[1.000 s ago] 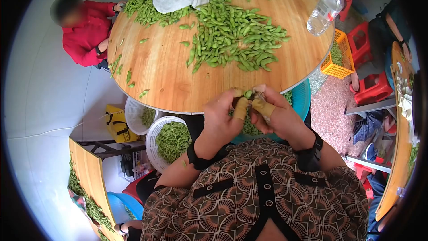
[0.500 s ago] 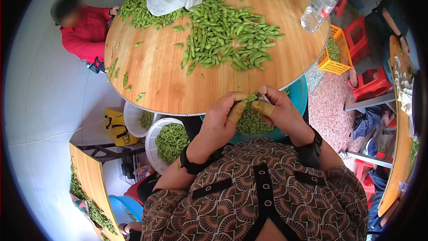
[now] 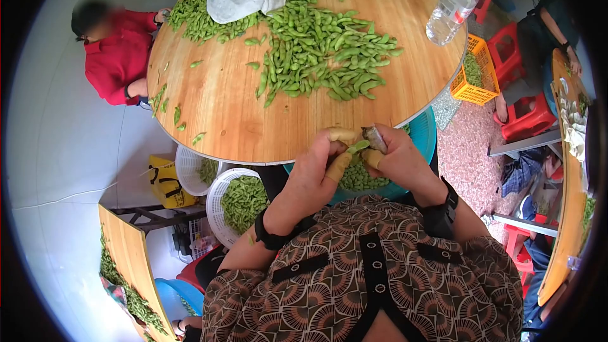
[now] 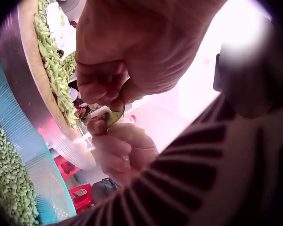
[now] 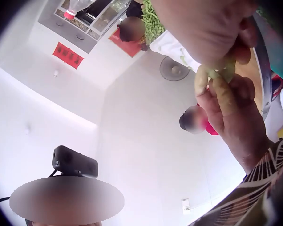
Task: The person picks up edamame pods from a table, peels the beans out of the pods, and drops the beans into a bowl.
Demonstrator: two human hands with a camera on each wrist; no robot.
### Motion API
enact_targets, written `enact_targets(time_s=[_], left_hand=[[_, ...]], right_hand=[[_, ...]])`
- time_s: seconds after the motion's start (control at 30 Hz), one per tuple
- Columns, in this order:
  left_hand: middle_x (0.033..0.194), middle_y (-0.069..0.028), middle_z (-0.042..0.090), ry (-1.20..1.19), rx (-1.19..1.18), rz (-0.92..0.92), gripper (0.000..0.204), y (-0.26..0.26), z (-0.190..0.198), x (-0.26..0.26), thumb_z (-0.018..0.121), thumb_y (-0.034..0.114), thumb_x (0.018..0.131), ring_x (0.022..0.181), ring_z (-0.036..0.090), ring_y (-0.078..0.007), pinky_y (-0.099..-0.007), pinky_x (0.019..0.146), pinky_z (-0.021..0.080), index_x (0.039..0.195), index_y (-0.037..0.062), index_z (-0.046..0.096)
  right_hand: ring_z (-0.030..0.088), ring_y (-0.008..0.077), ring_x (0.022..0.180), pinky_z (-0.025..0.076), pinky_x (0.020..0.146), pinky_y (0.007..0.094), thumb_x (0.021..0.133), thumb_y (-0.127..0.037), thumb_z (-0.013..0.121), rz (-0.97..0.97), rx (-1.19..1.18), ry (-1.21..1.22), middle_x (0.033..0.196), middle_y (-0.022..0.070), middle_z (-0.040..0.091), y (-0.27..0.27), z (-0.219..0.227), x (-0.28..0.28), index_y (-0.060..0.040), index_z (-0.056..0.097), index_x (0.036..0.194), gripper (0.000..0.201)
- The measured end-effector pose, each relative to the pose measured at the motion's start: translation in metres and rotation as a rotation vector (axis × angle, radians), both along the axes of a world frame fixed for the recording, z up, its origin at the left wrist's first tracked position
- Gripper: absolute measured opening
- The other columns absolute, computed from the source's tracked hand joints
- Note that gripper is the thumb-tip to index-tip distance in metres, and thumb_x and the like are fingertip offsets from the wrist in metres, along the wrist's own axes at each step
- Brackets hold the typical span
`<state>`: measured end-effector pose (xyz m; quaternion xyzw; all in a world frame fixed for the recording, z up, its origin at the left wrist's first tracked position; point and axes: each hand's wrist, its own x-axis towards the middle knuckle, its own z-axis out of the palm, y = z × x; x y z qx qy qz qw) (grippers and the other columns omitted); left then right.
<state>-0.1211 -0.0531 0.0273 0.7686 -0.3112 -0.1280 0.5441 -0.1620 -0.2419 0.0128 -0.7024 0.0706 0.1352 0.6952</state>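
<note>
Evidently, the left hand's (image 3: 307, 168) fingers pinch one green pod (image 3: 359, 145) at its left end; the pod projects rightward from their tips, by the near edge of the desk (image 3: 253, 130). Compared with the earlier frame, the hands are farther apart and more pod shows. The right hand's (image 3: 405, 161) fingers curl round a small greyish item (image 3: 375, 138)

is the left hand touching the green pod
Touching: the head view shows one end of the green pod against the thumb of the left hand, with no gap between them.
</note>
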Motion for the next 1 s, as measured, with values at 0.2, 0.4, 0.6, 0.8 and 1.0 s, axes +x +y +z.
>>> enact_targets(time_s=[0.2,0.4,0.6,0.8,1.0], left_hand=[[0.091,-0.0184,0.066,-0.138,0.219,0.161,0.036,-0.002,0.001,-0.006,0.058,0.0,0.089,0.084,0.066,-0.0381,-0.0397,0.068,0.051,0.121,0.0027,0.042],[0.087,-0.0145,0.067,-0.15,0.018,0.011,0.039,0.006,-0.002,-0.007,0.065,0.004,0.086,0.082,0.067,-0.0321,-0.0342,0.069,0.052,0.12,0.0001,0.045],[0.075,-0.0147,0.066,-0.24,0.685,0.039,0.019,0.087,0.021,0.01,0.062,0.019,0.088,0.072,0.066,-0.0325,-0.04,0.065,0.051,0.102,0.0052,0.062],[0.087,-0.0187,0.065,-0.689,0.711,0.396,0.015,0.091,-0.003,0.1,0.06,0.016,0.084,0.081,0.064,-0.0374,-0.0451,0.071,0.052,0.087,0.0031,0.065],[0.089,-0.0192,0.064,-0.645,0.727,0.507,0.024,0.064,-0.034,0.157,0.065,0.017,0.082,0.082,0.064,-0.0388,-0.0442,0.072,0.053,0.1,0.0018,0.062]], right_hand=[[0.055,0.0099,0.067,0.045,0.061,0.0255,0.085,-0.005,0.064,-0.147,-0.12,-0.367,0.076,-0.0012,0.06,0.004,0.003,-0.001,-0.0003,0.061,0.09,0.007],[0.046,0.0042,0.053,0.032,0.043,0.0199,0.089,-0.006,0.061,0.056,0.404,-0.037,0.07,0.001,0.056,0.009,-0.008,0.003,-0.0031,0.059,0.099,0.01],[0.055,0.0087,0.059,0.039,0.045,0.0202,0.087,-0.009,0.06,0.255,-0.034,0.048,0.072,0.0019,0.058,-0.005,-0.006,0.003,-0.0019,0.059,0.098,0.013],[0.062,0.0126,0.063,0.046,0.047,0.0241,0.09,-0.014,0.056,0.231,0.004,0.084,0.09,0.0065,0.061,-0.006,-0.006,0.001,-0.0011,0.056,0.107,0.021],[0.052,0.0113,0.049,0.042,0.045,0.024,0.095,-0.015,0.05,0.227,0.013,0.142,0.085,0.0051,0.057,-0.005,0.014,-0.001,-0.0016,0.053,0.111,0.021]])
